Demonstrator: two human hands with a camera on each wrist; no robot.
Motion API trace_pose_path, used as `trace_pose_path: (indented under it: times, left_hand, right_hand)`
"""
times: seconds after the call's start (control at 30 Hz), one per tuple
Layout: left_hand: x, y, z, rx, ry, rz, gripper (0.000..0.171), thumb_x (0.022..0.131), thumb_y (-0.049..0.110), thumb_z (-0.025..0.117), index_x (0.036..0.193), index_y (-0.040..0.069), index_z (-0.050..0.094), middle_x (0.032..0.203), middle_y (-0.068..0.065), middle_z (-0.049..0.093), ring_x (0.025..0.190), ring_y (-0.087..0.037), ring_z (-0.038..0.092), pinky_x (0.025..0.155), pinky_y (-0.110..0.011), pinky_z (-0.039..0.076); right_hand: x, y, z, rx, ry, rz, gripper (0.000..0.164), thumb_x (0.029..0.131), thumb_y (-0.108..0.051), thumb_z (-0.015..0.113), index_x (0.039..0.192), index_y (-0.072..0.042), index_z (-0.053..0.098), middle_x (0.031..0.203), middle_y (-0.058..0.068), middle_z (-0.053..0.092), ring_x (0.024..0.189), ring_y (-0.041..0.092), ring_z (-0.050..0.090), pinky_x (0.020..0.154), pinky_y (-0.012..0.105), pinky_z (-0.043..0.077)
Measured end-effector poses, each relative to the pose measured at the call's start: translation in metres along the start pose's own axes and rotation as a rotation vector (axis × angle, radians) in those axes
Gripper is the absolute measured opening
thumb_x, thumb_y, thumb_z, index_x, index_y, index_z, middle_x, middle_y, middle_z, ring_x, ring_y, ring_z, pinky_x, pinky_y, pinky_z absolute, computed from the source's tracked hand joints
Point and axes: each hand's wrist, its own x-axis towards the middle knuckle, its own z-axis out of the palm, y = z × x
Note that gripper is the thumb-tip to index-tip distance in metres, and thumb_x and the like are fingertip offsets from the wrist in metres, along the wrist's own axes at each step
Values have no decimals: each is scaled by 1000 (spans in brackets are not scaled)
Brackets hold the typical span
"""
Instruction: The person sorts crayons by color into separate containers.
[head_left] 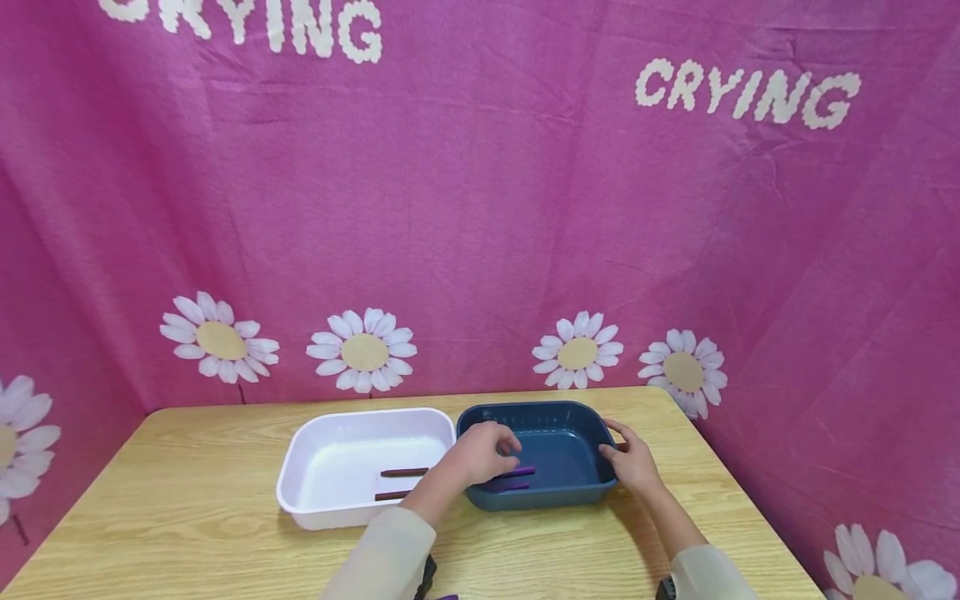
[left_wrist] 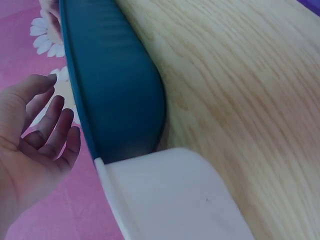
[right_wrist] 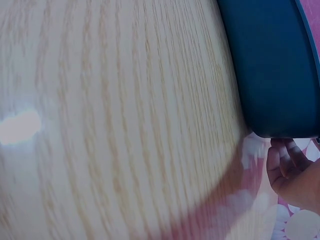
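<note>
My left hand [head_left: 483,452] hovers over the left part of a dark blue plastic basin [head_left: 555,498], fingers loosely bent with nothing between them. In the left wrist view that hand [left_wrist: 37,127] shows bare fingertips beside the basin's rim. Below it inside the basin lie two thin purple sticks [head_left: 521,471], partly hidden by the hand. My right hand [head_left: 633,460] grips the basin's right end, thumb at the rim and fingers along the outer wall. Left of it stands a white basin [head_left: 322,518] holding two dark brown sticks [head_left: 403,472], partly covered by my left forearm.
Both basins stand side by side on a wooden table [head_left: 187,483], their ends meeting. A pink cloth [head_left: 480,208] with daisies hangs behind and at the sides. Part of a purple object [head_left: 447,597] shows at the bottom edge, near my left sleeve.
</note>
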Motion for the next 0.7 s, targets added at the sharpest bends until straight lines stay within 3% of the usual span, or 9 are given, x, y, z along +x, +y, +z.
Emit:
trace_pose_path:
  times: [0.7]
  left_hand:
    - [-44,-10,-22,2,28,127,16,83,17,68,96,8,70,89,-2,62,81,-17,59,70,-25,48]
  right_hand:
    - [0,1,-1,9,-9,4,47,90,-4,53,136,-3,44,108,30,58,91,28,58,71,35,54]
